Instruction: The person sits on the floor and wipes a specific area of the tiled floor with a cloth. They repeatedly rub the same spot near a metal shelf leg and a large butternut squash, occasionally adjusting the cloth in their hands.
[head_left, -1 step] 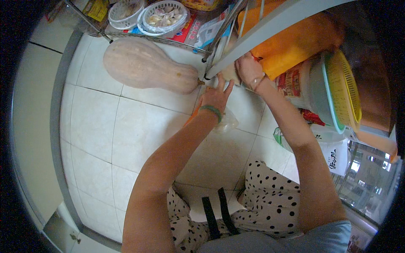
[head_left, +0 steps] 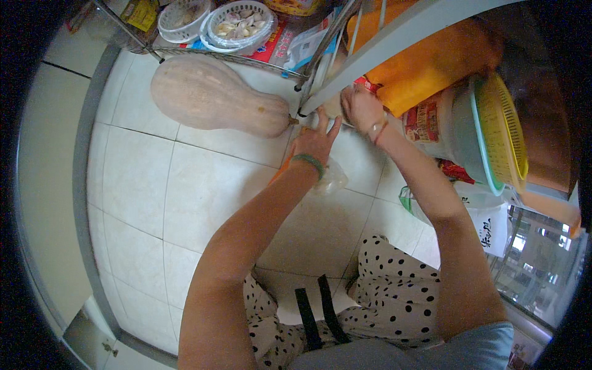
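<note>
My left hand, with a green bracelet at its wrist, reaches low beside a shelf leg. Its visible fingers are apart, with the fingertips by a pale flat piece. Something orange shows under that wrist, and a clear plastic bag lies beside it on the floor. My right hand is closed next to the pale piece; what its fingers hold is hidden. Just behind it a red packet shows. A large tan squash lies left of my hands, its stem toward them.
Wire shelving stands ahead, holding white baskets, one with garlic. A pale curved bar crosses above my right hand. To the right are an orange sheet, a bucket, a yellow colander and a white bag.
My right hand has shifted slightly left, and more of the red packet shows behind it. My left hand and the squash stay in place.
</note>
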Tool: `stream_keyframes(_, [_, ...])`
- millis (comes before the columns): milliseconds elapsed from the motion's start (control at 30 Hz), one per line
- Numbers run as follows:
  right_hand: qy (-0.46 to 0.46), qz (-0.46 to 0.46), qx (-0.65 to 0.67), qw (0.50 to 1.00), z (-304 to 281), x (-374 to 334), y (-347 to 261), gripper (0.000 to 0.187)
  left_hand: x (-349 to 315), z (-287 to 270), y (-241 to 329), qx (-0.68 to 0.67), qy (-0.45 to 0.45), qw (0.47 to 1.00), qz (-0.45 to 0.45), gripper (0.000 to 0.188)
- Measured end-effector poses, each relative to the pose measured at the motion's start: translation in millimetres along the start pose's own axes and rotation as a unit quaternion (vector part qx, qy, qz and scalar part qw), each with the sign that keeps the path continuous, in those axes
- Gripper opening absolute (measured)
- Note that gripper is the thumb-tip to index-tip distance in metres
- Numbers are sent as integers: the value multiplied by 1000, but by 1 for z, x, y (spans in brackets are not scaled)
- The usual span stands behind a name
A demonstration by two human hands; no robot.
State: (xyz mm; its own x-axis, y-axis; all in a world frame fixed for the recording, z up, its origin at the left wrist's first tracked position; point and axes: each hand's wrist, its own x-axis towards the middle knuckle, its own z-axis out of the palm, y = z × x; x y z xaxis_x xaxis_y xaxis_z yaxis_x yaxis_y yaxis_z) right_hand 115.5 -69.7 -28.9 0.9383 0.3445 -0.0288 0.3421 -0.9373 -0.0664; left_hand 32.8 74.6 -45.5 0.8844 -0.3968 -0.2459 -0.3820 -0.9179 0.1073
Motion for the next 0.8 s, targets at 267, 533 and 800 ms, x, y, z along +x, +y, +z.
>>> stream_keyframes(267, [-24,96,-45,994,-6,32,8,30,-5,-5,-2,-30,4,999,9,80])
stream_keyframes(533, [0,-8,25,1000,-8,10,6,31,1,16,-4,-27,69,997,22,73])
stream_keyframes(800, [9,-26,26,999,-14,-72,19,32,1,-7,2,-61,66,996,0,74])
